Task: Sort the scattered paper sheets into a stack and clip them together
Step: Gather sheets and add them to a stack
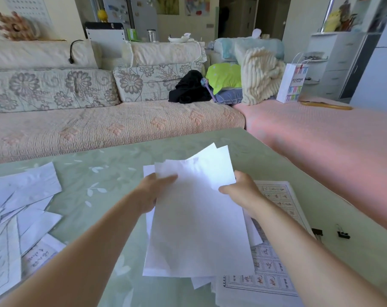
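A loose bundle of white paper sheets (197, 222) hangs above the pale green table (95, 180), its edges fanned out unevenly at the top. My left hand (152, 191) grips the bundle's left edge and my right hand (243, 189) grips its right edge. A sheet printed with a grid of characters (274, 264) lies on the table under my right forearm. More scattered sheets (19, 209) lie in a heap at the table's left side. Two black binder clips (343, 234) (317, 232) rest near the right edge.
A sofa with floral cushions (55, 89) runs along the table's far side. A pink-covered seat (334, 138) lies to the right, with a white paper bag (292, 83) and pillows on it.
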`<state>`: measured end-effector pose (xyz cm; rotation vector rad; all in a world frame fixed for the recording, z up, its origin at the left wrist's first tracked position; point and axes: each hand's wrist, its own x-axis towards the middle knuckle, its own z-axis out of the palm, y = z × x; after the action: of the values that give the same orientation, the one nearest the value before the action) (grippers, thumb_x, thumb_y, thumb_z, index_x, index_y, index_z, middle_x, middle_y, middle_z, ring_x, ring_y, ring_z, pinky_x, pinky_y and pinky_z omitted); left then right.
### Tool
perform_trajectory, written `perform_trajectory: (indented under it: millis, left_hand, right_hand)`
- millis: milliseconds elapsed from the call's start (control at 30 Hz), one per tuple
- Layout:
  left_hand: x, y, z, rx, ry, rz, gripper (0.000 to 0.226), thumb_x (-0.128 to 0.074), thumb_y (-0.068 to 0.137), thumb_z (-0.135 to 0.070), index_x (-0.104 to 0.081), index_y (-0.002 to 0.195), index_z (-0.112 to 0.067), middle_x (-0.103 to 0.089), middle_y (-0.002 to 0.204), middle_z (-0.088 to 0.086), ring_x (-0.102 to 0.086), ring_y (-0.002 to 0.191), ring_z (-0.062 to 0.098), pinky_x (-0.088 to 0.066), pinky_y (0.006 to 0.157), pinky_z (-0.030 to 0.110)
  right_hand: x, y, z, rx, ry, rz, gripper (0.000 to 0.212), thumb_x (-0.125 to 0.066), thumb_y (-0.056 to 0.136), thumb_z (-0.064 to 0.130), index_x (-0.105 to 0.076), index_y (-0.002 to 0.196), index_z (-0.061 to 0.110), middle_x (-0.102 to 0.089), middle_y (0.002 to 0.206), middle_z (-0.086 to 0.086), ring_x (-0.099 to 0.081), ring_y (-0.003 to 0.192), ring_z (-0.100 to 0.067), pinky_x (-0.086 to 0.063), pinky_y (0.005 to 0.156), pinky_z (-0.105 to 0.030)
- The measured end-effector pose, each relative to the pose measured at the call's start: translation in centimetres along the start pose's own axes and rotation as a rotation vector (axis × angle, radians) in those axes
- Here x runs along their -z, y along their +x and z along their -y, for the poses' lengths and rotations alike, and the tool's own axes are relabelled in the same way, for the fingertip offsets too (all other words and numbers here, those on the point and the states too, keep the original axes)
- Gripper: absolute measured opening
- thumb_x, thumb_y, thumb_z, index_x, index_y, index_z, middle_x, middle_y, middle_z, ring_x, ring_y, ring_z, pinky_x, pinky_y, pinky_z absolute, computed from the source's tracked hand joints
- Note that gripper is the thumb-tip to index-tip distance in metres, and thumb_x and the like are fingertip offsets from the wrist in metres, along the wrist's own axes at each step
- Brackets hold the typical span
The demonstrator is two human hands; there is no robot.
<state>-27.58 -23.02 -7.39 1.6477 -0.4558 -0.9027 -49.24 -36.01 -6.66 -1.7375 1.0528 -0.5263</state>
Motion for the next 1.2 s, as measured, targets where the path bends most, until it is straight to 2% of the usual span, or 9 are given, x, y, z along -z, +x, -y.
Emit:
perform_trajectory:
  millis: [133, 233, 367, 533, 700, 867, 967, 1100, 1200]
  left_hand:
    - [1.1, -1.0, 0.1, -0.110, 0.150, -0.234, 0.044, -0.082, 0.076, -0.013, -0.062, 0.114, -0.008, -0.069, 0.104, 0.010, -0.067, 0.084, 0.026, -0.056, 0.070, 0.033]
    - [2.7, -2.4, -0.2, -0.148, 0.189, -0.368, 0.046, -0.076, 0.083, -0.014, -0.055, 0.123, -0.011, -0.062, 0.102, 0.008, -0.058, 0.080, 0.023, -0.045, 0.065, 0.027]
    - [5.5, -4.3, 0.5, -0.232, 0.200, -0.473, 0.027, -0.064, 0.090, -0.009, -0.050, 0.113, -0.015, -0.059, 0.094, 0.008, -0.052, 0.067, 0.019, -0.037, 0.051, 0.024]
    - [9.5, -6.6, 1.3, -0.317, 0.049, -0.422, 0.023, -0.066, 0.088, -0.006, -0.058, 0.106, -0.017, -0.066, 0.091, 0.007, -0.062, 0.076, 0.025, -0.050, 0.059, 0.028]
    - [12.4, -8.4, 1.2, -0.317, -0.207, -0.455, 0.020, -0.075, 0.084, -0.022, -0.061, 0.098, -0.018, -0.071, 0.089, 0.004, -0.069, 0.075, 0.023, -0.058, 0.066, 0.036]
    - [12.8, -9.0, 1.3, -0.274, -0.318, -0.424, 0.034, -0.079, 0.078, -0.033, -0.066, 0.104, -0.016, -0.072, 0.101, 0.014, -0.070, 0.087, 0.032, -0.057, 0.083, 0.054]
    - [13.0, -9.1, 1.3, -0.245, -0.296, -0.390, 0.068, -0.084, 0.062, -0.048, -0.060, 0.116, -0.015, -0.069, 0.111, 0.013, -0.069, 0.095, 0.032, -0.055, 0.087, 0.052]
    - [16.5, -13.4, 0.9, -0.264, -0.262, -0.401, 0.019, -0.071, 0.086, -0.016, -0.061, 0.101, -0.011, -0.070, 0.098, 0.016, -0.066, 0.073, 0.024, -0.052, 0.067, 0.033]
    - [16.0, -14.0, 0.0, -0.340, -0.206, -0.384, 0.014, -0.063, 0.089, -0.003, -0.060, 0.094, -0.015, -0.070, 0.090, 0.008, -0.065, 0.070, 0.023, -0.054, 0.064, 0.031]
  right_hand:
    - [-1.8, -0.7, 0.6, 0.002, -0.083, 0.080, 0.062, -0.071, 0.065, 0.048, -0.060, 0.120, 0.025, -0.066, 0.112, 0.008, -0.064, 0.101, -0.015, -0.054, 0.085, -0.033]
    - [-2.6, -1.2, 1.3, 0.031, -0.198, 0.116, 0.027, -0.065, 0.081, 0.041, -0.063, 0.093, 0.017, -0.068, 0.084, 0.000, -0.064, 0.072, -0.021, -0.042, 0.062, -0.027]
    - [-3.6, -1.3, 1.8, 0.047, -0.339, 0.158, 0.018, -0.059, 0.085, 0.043, -0.052, 0.097, 0.031, -0.062, 0.094, 0.005, -0.063, 0.073, -0.014, -0.041, 0.063, -0.023]
    - [-5.6, -2.3, 3.2, 0.099, -0.352, 0.188, 0.072, -0.064, 0.088, 0.042, -0.037, 0.151, 0.019, -0.043, 0.152, 0.001, -0.047, 0.135, -0.018, -0.042, 0.101, -0.031]
    - [-8.2, -2.9, 4.7, 0.112, -0.172, 0.298, 0.084, -0.079, 0.074, 0.041, -0.040, 0.146, 0.028, -0.064, 0.119, 0.003, -0.064, 0.101, -0.011, -0.050, 0.084, -0.028]
    - [-9.2, -3.3, 5.0, 0.096, -0.053, 0.439, 0.025, -0.074, 0.083, 0.018, -0.070, 0.107, 0.014, -0.076, 0.105, 0.001, -0.072, 0.099, -0.017, -0.055, 0.095, -0.041]
    - [-10.0, -3.3, 5.3, 0.127, 0.026, 0.399, 0.024, -0.072, 0.085, 0.010, -0.071, 0.109, 0.015, -0.076, 0.106, 0.002, -0.072, 0.101, -0.018, -0.054, 0.097, -0.043]
    - [-13.3, -6.5, 8.9, 0.175, 0.141, 0.374, 0.031, -0.070, 0.086, 0.002, -0.068, 0.114, 0.015, -0.075, 0.109, 0.004, -0.071, 0.102, -0.016, -0.054, 0.098, -0.043]
    - [-13.2, -6.5, 9.3, 0.241, 0.118, 0.324, 0.033, -0.073, 0.079, 0.002, -0.069, 0.108, 0.018, -0.076, 0.104, 0.005, -0.072, 0.099, -0.014, -0.055, 0.096, -0.040]
